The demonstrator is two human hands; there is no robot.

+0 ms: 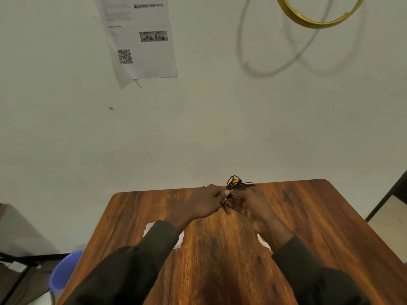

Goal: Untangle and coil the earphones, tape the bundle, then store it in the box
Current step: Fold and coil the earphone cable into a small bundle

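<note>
Above the far edge of the table (220,249), left hand (206,202) and right hand (248,203) pinch the tangled earphones (236,183), whose light, limp cord seems best gripped near its loops.

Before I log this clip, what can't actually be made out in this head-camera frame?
- Earphones: too small and bunched; whether tangled or coiled is unclear, and both hands cover part of the cable.
- White object under the left sleeve: mostly hidden, so I can't confirm it is the box.
- White object by the right wrist: only a sliver shows; possibly tape.
- Gold ring: cut off by the top edge.
- Wall paper: text too blurred.
</note>
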